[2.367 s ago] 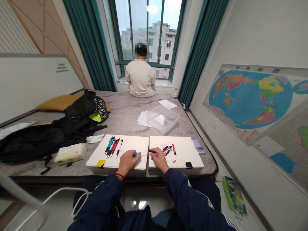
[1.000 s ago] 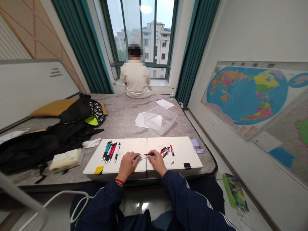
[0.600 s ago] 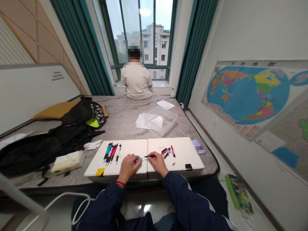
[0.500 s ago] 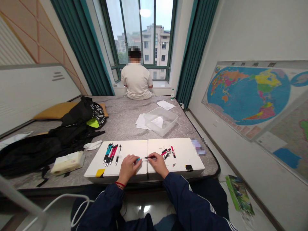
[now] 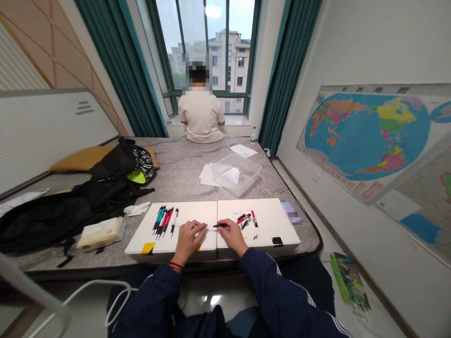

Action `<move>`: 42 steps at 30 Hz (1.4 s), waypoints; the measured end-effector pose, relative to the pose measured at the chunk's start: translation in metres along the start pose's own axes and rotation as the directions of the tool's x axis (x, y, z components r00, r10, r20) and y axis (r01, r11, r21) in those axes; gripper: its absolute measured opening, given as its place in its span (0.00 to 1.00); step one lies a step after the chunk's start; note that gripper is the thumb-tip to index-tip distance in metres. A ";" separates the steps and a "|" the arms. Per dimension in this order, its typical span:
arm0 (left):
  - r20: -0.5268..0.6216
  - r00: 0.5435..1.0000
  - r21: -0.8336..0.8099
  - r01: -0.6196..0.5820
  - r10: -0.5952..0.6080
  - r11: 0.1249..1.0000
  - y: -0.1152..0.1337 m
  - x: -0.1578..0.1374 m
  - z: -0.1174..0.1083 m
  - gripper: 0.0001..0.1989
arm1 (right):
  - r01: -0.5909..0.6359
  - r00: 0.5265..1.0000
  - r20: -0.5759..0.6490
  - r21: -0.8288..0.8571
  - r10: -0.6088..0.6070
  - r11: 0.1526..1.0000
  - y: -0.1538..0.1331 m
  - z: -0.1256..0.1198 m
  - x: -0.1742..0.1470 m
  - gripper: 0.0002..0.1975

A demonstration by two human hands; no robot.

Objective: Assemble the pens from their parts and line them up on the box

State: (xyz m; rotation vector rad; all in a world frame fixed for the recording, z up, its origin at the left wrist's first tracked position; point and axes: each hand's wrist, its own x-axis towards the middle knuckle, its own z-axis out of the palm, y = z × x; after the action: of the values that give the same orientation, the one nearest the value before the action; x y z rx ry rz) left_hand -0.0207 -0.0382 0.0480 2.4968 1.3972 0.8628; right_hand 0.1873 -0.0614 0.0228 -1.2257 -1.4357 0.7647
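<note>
Probably light, stiff and slick, best held mid-barrel, a black pen part (image 5: 218,226) is sitting pinched in the right hand (image 5: 231,234) by the boxes' (image 5: 276,218) seam, the left hand (image 5: 190,238) curling nearby, its hold unclear.

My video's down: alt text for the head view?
The right hand pinches a dark pen part beside the left hand, whose hold is mostly hidden. Pens lie on the left white box, red and black parts on the right white box.
</note>
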 end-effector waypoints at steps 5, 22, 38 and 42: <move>-0.030 0.999 0.023 0.020 -0.020 1.000 0.001 -0.001 0.001 0.12 | -0.009 1.000 -0.013 0.025 0.009 1.000 0.007 0.002 0.001 0.11; -0.018 0.994 -0.063 -0.110 0.109 0.992 -0.008 -0.001 0.008 0.11 | 0.041 0.998 0.059 -0.066 -0.037 0.997 -0.011 0.001 -0.001 0.07; 0.004 0.994 -0.020 -0.107 0.107 0.994 -0.003 -0.002 0.006 0.12 | 0.074 0.996 0.068 -0.120 -0.066 0.990 -0.009 0.002 -0.002 0.07; 0.023 0.988 -0.064 -0.153 0.154 0.986 -0.007 -0.003 0.009 0.12 | 0.084 0.990 0.128 -0.163 -0.063 0.983 -0.014 0.006 -0.005 0.07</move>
State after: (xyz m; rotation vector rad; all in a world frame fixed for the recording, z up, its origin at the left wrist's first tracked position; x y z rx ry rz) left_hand -0.0220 -0.0356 0.0368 2.5855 1.1634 0.8809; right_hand 0.1773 -0.0686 0.0323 -1.2629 -1.6654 0.6887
